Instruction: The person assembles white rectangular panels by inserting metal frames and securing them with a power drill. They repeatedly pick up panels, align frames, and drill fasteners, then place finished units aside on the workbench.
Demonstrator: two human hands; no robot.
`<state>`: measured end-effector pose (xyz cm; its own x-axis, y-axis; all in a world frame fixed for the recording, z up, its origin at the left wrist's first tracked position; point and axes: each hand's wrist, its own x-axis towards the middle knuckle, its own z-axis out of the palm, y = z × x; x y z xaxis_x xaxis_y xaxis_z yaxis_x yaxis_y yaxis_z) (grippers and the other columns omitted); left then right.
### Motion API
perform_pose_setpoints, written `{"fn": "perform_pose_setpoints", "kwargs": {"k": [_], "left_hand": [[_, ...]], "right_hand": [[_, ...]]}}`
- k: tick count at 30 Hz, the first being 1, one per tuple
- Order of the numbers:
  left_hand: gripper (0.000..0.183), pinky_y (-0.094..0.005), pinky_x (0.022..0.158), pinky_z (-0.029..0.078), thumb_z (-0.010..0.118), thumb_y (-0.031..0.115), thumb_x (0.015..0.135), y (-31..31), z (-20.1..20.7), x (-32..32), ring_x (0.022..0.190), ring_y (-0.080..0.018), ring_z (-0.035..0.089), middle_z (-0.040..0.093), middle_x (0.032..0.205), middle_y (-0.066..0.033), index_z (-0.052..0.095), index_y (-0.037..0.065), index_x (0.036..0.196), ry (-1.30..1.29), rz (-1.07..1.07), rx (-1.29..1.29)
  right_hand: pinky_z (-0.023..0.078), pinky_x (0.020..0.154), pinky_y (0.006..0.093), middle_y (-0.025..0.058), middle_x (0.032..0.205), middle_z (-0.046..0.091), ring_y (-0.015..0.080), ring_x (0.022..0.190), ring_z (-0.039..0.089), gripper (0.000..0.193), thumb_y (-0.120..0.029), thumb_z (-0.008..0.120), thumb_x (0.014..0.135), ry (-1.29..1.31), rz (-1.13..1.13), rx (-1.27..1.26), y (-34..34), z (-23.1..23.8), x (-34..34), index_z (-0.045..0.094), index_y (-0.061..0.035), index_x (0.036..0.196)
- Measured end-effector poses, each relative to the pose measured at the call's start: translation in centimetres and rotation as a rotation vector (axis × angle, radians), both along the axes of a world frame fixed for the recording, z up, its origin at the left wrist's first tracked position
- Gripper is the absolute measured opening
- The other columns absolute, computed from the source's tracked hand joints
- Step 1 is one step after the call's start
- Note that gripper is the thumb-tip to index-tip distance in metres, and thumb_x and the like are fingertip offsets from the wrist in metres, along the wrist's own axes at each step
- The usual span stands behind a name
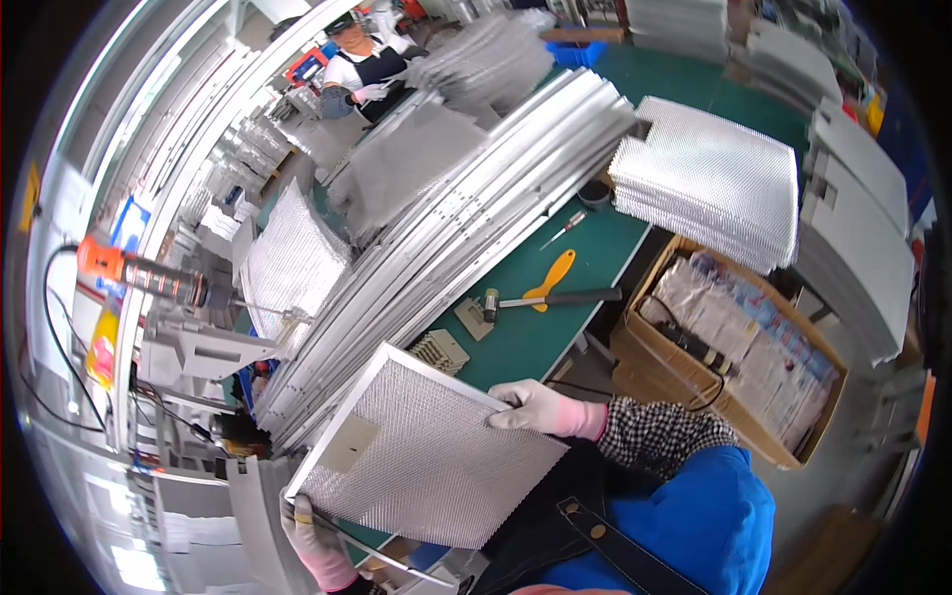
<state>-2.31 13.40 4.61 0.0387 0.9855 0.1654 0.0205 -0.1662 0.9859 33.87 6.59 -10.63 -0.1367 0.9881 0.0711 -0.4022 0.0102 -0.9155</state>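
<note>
A silver mesh panel (426, 451) with white framing along its far and left edges is tilted in front of me. My right hand (543, 409), in a white glove with a pink cuff, is closed on its upper right edge. My left hand (315, 543), gloved likewise, is closed around its lower left corner. A small beige plate (347, 443) with a hole shows on the mesh near the left side. Beside my left hand, a thin white strip (387, 560) runs below the panel; whether the hand also holds it, I cannot tell.
Long white metal profiles (466, 213) lie stacked across the green table (506, 352). Nearby are a hammer (570, 297), yellow scraper (553, 279) and screwdriver (563, 229). Mesh panels (709, 174) are piled at right above a cardboard box (654, 372). An orange power tool (149, 273) hangs left. A co-worker (367, 64) stands beyond.
</note>
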Motion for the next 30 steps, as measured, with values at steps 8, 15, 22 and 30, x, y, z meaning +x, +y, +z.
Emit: {"fn": "perform_pose_setpoints", "kwargs": {"k": [8,15,22,30], "left_hand": [[0.034,-0.0323,0.101,0.039,0.064,0.023,0.098,2.0,1.6,3.1,0.108,-0.0174,0.054,0.059,0.114,-0.0082,0.058,-0.002,0.119,0.129,-0.085,0.101],[0.032,-0.0292,0.097,0.041,0.067,0.022,0.097,1.0,4.5,6.0,0.103,-0.0152,0.056,0.062,0.108,-0.0067,0.06,-0.003,0.117,0.266,-0.207,-0.006],[0.032,-0.0293,0.095,0.046,0.063,0.02,0.102,0.5,3.2,8.5,0.102,-0.0158,0.06,0.066,0.113,-0.009,0.06,-0.004,0.122,0.21,-0.078,0.06],[0.036,-0.0328,0.092,0.049,0.058,0.024,0.105,-3.1,1.0,7.8,0.101,-0.0177,0.061,0.065,0.114,-0.0117,0.057,-0.007,0.123,0.119,0.008,0.043]], "right_hand": [[0.047,0.082,0.0247,-0.0023,0.098,0.062,0.0049,0.091,0.053,0.026,-0.02,0.068,0.099,0.11,-0.034,0.011,-1.2,-1.7,1.9,0.063,0.0018,0.114],[0.047,0.083,0.025,-0.0022,0.099,0.062,0.0052,0.092,0.054,0.027,-0.02,0.067,0.1,0.185,-0.074,0.051,-2.3,-2.3,3.4,0.064,0.0024,0.114],[0.048,0.083,0.0237,-0.0027,0.099,0.064,0.0044,0.09,0.056,0.024,-0.018,0.067,0.1,0.221,-0.084,-0.055,-3.7,-3.8,2.1,0.065,0.0017,0.113],[0.049,0.085,0.0231,-0.0024,0.102,0.066,0.0042,0.09,0.058,0.027,-0.019,0.068,0.1,0.264,-0.117,-0.096,-4.5,-0.6,2.2,0.065,0.0007,0.118]]}}
